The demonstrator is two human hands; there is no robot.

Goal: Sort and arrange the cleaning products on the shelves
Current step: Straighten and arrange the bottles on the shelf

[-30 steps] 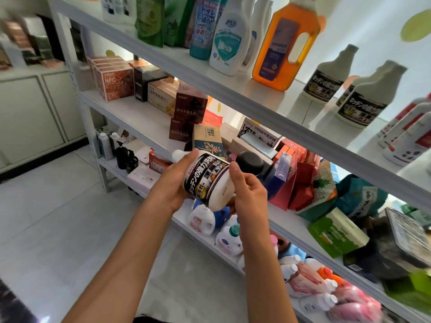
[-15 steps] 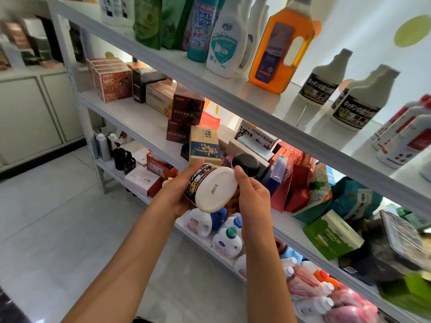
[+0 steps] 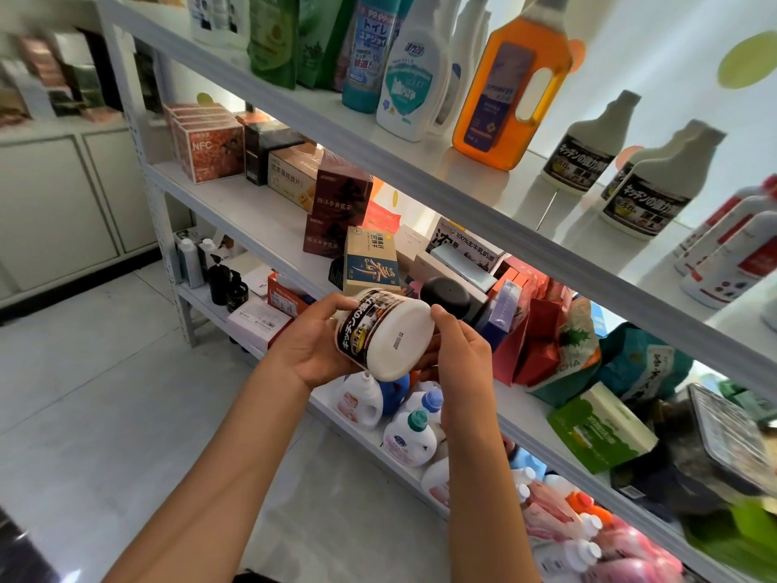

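Both hands hold a white cleaner bottle [image 3: 384,334] with a black label in front of the middle shelf [image 3: 252,220], its flat base turned toward the camera. The left hand [image 3: 313,345] cups the labelled side, fingers curled round it; the right hand [image 3: 460,355] grips the opposite side, thumb along the base rim. Three matching white bottles [image 3: 586,151] stand upright on the top shelf [image 3: 420,174], right of an orange jug [image 3: 511,84]. Small white detergent jugs [image 3: 405,437] sit on the shelf below the hands.
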